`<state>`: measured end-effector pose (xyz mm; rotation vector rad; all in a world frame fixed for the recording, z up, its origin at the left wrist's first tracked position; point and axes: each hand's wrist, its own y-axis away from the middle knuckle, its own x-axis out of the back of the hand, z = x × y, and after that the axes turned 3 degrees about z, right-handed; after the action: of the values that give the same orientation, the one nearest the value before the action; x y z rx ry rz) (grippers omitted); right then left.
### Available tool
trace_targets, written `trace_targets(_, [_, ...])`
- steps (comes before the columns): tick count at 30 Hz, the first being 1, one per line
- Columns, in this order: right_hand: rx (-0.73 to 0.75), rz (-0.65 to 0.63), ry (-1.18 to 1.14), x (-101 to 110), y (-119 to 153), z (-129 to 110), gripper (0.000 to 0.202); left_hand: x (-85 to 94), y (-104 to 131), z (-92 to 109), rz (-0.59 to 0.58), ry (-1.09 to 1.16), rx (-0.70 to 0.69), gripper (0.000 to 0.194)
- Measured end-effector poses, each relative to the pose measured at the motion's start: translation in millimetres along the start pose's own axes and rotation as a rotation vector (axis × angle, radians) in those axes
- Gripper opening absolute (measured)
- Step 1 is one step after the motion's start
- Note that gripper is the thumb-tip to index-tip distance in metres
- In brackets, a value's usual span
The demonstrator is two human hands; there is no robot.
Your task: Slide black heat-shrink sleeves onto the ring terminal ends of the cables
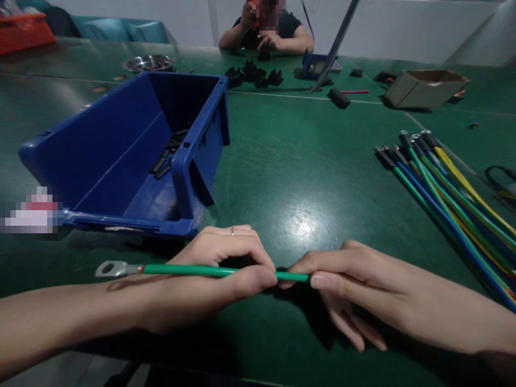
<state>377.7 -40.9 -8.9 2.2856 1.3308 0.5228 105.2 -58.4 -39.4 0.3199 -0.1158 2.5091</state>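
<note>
Pinching the green wire (189, 270) in both the left hand (217, 274) and right hand (346, 279), fingers closed narrow around it. Lying level at six o'clock on the table (306, 177), metal lug (110, 268) pointing to nine. Best keeping both grips firm and the wire straight.

A workshop for cable assembly.
I sit at a long green surface (306, 161) with a blue bin (121, 156) of black sleeves, a bundle of coloured wires (447, 199) with metal lugs, a steel bowl (149, 63), a carton (425, 86), loose black parts (252, 75), and another person (268, 29) working at the far side.
</note>
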Motion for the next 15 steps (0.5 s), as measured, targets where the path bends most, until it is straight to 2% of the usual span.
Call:
trace_targets(2, [0.012,0.017,0.034,-2,2,-3,0.048,0.1,-1,0,-0.008,-0.005,-0.007,0.028])
trace_targets(8, [0.135,0.253,0.38,-11,2,-4,0.041,-0.2,-1,-6,-0.052,0.032,-0.051,0.025])
trace_targets(11, [0.186,0.217,0.392,-14,-5,-2,0.056,0.7,-2,-6,-0.102,0.09,-0.073,0.029])
trace_targets(15, [0.261,0.097,0.282,-13,-10,2,0.064,1.4,-3,-3,-0.18,0.16,-0.018,0.051])
